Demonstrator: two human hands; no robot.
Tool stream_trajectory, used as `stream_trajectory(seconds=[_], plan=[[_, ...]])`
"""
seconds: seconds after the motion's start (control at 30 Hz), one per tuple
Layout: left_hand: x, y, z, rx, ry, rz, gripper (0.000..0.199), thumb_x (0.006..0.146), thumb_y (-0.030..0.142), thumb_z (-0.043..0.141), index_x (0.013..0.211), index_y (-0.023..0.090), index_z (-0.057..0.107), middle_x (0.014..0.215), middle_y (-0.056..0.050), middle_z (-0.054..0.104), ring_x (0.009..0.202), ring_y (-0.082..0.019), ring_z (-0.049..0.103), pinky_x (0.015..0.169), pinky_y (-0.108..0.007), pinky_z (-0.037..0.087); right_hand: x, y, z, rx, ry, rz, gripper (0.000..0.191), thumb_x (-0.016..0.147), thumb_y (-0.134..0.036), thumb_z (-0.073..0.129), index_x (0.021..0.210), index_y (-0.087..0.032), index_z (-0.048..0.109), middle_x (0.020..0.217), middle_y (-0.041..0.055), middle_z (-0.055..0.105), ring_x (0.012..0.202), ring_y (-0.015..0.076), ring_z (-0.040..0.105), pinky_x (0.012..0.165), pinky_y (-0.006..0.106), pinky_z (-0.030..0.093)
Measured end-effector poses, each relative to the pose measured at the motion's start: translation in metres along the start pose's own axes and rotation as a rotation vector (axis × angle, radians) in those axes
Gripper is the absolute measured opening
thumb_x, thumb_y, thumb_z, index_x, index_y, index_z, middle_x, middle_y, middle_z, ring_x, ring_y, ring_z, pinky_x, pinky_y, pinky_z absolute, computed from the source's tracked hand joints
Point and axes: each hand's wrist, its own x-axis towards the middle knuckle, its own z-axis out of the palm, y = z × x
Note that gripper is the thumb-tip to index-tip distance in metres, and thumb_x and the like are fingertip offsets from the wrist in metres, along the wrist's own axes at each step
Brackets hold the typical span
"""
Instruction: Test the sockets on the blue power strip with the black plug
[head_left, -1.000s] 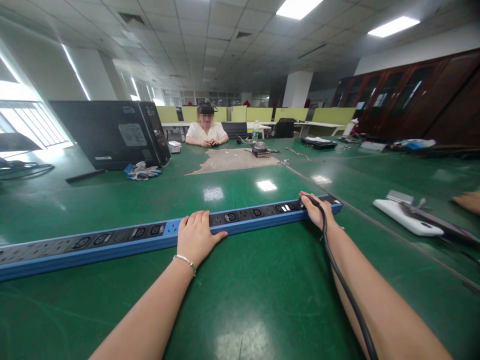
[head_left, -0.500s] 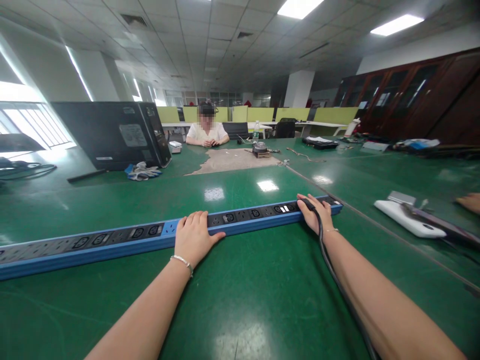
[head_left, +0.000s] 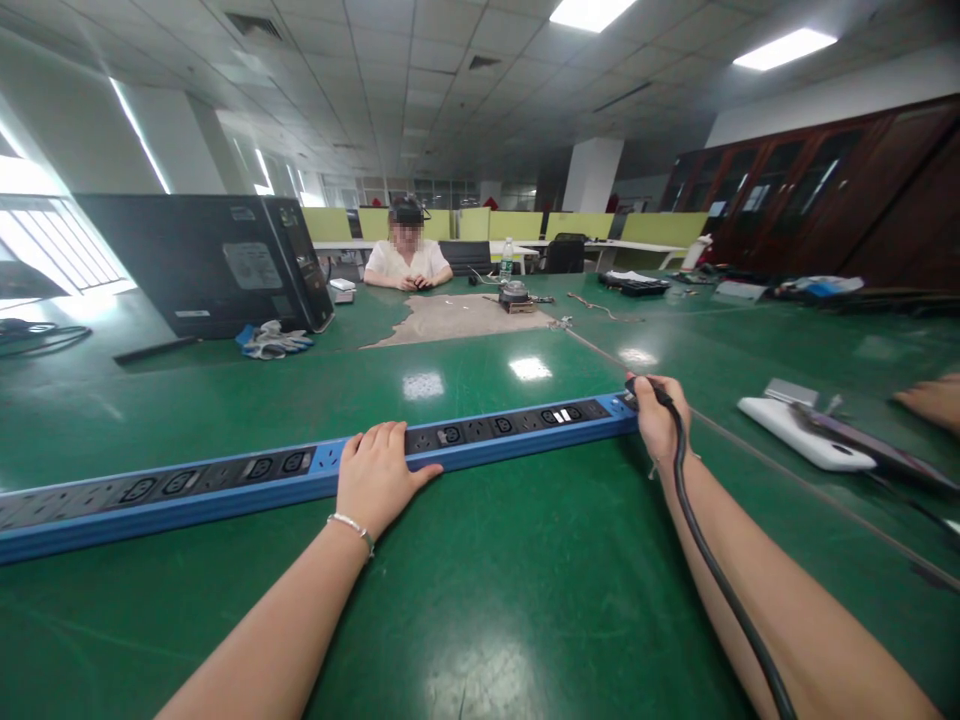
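Note:
A long blue power strip (head_left: 517, 446) with a row of black sockets lies across the green table, running out of view at the left. My left hand (head_left: 377, 475) grips it near the middle, fingers over the far edge and thumb along the near side. At the strip's right end, my right hand (head_left: 664, 425) is closed around the black plug (head_left: 651, 388) of a power cord. From there the black cord (head_left: 703, 550) hangs down along my right forearm. My fingers partly hide the plug's tip, and I cannot tell whether it touches the strip's end.
A black computer case (head_left: 217, 265) stands at the left, with gloves (head_left: 274, 341) before it. Across the table sits a person (head_left: 409, 262). To the right are a white device (head_left: 802, 435) and part of another hand (head_left: 930, 400). A small mechanical part (head_left: 515, 293) sits farther back.
My right hand has moved right with the plug, from the sockets to the strip's right end, uncovering sockets there. My left hand keeps its place on the strip.

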Motion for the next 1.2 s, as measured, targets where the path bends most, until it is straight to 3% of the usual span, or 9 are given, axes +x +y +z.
stream_trajectory(seconds=[0.13, 0.27, 0.43, 0.57, 1.07, 1.2], plan=[[0.000, 0.000, 0.001, 0.004, -0.003, 0.003, 0.065, 0.070, 0.060, 0.055, 0.117, 0.015, 0.050, 0.118, -0.015, 0.058, 0.113, -0.028, 0.049, 0.097, -0.042, 0.031, 0.004, 0.013, 0.000, -0.148, -0.079, 0.011, 0.035, 0.070, -0.051, 0.058, 0.084, -0.020, 0.068, 0.094, 0.0069, 0.068, 0.108, 0.0268, 0.055, 0.094, 0.042, 0.038], [-0.001, -0.001, 0.001, 0.008, 0.005, 0.007, 0.065, 0.070, 0.060, 0.055, 0.117, 0.015, 0.051, 0.118, -0.015, 0.058, 0.113, -0.029, 0.049, 0.096, -0.042, 0.032, 0.004, 0.020, 0.003, -0.252, -0.150, -0.038, 0.032, 0.070, -0.049, 0.055, 0.079, -0.021, 0.069, 0.090, 0.0069, 0.070, 0.113, 0.0278, 0.051, 0.099, 0.045, 0.033], [-0.001, -0.001, 0.001, 0.017, 0.008, 0.017, 0.067, 0.071, 0.061, 0.054, 0.117, 0.013, 0.050, 0.119, -0.015, 0.058, 0.112, -0.029, 0.049, 0.096, -0.042, 0.032, -0.003, 0.021, 0.007, -0.400, -0.111, -0.153, 0.037, 0.073, -0.049, 0.049, 0.085, -0.020, 0.069, 0.095, 0.0085, 0.069, 0.112, 0.0266, 0.052, 0.098, 0.044, 0.034], [-0.001, -0.001, 0.000, 0.014, -0.003, 0.015, 0.065, 0.072, 0.060, 0.054, 0.118, 0.013, 0.049, 0.119, -0.015, 0.057, 0.114, -0.029, 0.048, 0.097, -0.042, 0.031, -0.010, 0.020, 0.007, -0.467, -0.067, -0.152, 0.042, 0.074, -0.051, 0.048, 0.093, -0.020, 0.069, 0.103, 0.0099, 0.067, 0.111, 0.0260, 0.052, 0.095, 0.042, 0.037], [-0.001, 0.000, -0.001, -0.009, -0.001, 0.011, 0.066, 0.071, 0.059, 0.055, 0.118, 0.014, 0.050, 0.119, -0.015, 0.057, 0.114, -0.029, 0.048, 0.097, -0.043, 0.032, -0.015, 0.030, 0.000, -0.437, -0.087, -0.005, 0.041, 0.073, -0.052, 0.054, 0.100, -0.025, 0.069, 0.115, 0.0097, 0.061, 0.112, 0.0302, 0.051, 0.095, 0.049, 0.037], [-0.001, 0.000, -0.001, -0.012, -0.001, 0.010, 0.066, 0.070, 0.059, 0.056, 0.117, 0.014, 0.050, 0.119, -0.015, 0.058, 0.113, -0.029, 0.049, 0.097, -0.043, 0.032, -0.014, 0.023, 0.001, -0.366, -0.105, -0.032, 0.037, 0.073, -0.048, 0.054, 0.095, -0.023, 0.070, 0.107, 0.0083, 0.065, 0.113, 0.0295, 0.050, 0.099, 0.048, 0.034]])
